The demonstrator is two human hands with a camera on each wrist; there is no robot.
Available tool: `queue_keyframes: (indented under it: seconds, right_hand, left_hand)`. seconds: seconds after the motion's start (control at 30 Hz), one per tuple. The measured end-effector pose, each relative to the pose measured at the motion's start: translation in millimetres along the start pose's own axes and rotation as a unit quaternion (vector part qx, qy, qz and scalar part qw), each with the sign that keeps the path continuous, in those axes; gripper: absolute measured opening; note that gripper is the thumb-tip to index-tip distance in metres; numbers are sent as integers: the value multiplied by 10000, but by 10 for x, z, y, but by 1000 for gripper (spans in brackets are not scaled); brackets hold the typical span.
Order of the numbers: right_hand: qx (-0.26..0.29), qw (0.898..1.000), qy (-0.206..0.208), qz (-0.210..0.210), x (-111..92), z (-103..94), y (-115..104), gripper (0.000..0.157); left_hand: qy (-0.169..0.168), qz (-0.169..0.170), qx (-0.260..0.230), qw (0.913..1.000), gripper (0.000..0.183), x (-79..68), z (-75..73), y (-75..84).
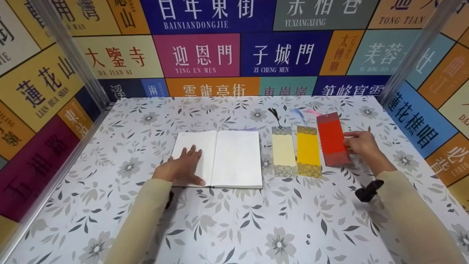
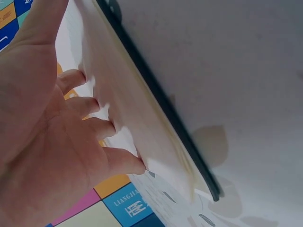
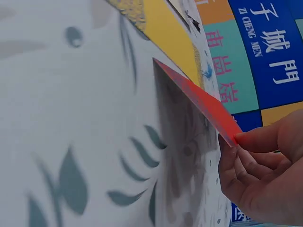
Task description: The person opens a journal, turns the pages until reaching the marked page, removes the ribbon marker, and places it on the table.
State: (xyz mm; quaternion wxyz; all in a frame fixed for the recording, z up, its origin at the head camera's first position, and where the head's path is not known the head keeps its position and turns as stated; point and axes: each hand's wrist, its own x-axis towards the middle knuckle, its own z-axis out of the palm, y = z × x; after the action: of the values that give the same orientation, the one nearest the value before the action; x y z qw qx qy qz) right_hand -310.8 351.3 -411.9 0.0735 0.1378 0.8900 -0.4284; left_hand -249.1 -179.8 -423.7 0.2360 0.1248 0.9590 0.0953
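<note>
An open notebook (image 1: pixel 237 157) with blank white pages lies on the table. My left hand (image 1: pixel 185 165) rests on its left page, fingers spread and thumb near the fold. In the left wrist view the fingertips press the pages (image 2: pixel 128 94) above a dark cover edge. My right hand (image 1: pixel 361 145) pinches the right edge of a red bookmark (image 1: pixel 332 139) between thumb and fingers. The right wrist view shows that red bookmark (image 3: pixel 203 101) tilted, its held edge raised off the cloth. Left of it lie a yellow bookmark (image 1: pixel 308 151) and a cream bookmark (image 1: pixel 283 150) with a dark tassel.
A floral cloth (image 1: pixel 220 223) covers the table. Blue and pink tassels (image 1: pixel 306 113) lie behind the yellow and red bookmarks. Colourful panels (image 1: pixel 203 55) printed with place names stand at the back and both sides, with clear posts (image 1: pixel 78 55) at the corners.
</note>
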Motion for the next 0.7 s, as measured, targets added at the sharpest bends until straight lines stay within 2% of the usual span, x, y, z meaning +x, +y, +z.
queue_keyframes:
  seconds: [0.23, 0.47, 0.7]
  right_hand:
    - [-323, 9989, -236, 237, -97, 79, 14, 54]
    - [-884, 9945, -482, 302, -153, -5, 89, 59]
    - [-1152, 9904, -584, 497, -153, 45, 127, 65]
  left_hand:
    - [-3, -169, 41, 9998, 116, -11, 65, -47]
    - [9, -132, -34, 9999, 116, 21, -9, 35]
    - [-40, -97, -139, 9998, 115, 27, -41, 34]
